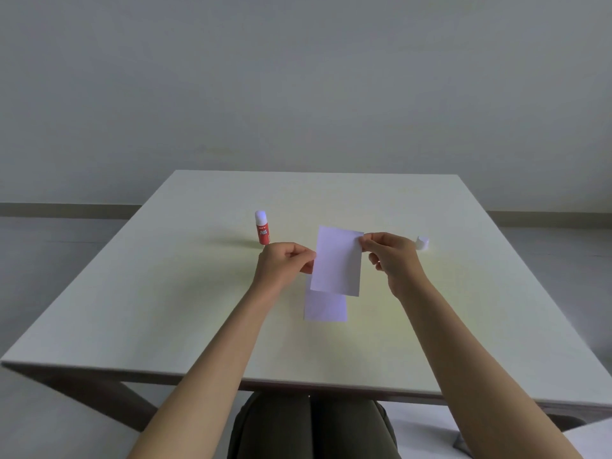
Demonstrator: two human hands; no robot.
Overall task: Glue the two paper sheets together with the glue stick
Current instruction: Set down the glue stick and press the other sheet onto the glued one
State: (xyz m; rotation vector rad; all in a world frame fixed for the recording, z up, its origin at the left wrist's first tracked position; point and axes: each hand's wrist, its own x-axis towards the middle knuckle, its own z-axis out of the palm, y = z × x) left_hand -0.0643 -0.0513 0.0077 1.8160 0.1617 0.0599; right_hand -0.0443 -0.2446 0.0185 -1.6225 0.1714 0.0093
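I hold a white paper sheet above the table, tilted toward me. My left hand pinches its left edge and my right hand pinches its upper right corner. A second white sheet lies flat on the table beneath it, its upper part hidden by the held sheet. The red glue stick stands upright and uncapped just beyond my left hand. Its white cap rests on the table past my right hand.
The pale square table stands before a plain grey wall. Its near edge runs just above my knees. Floor shows on both sides of the table.
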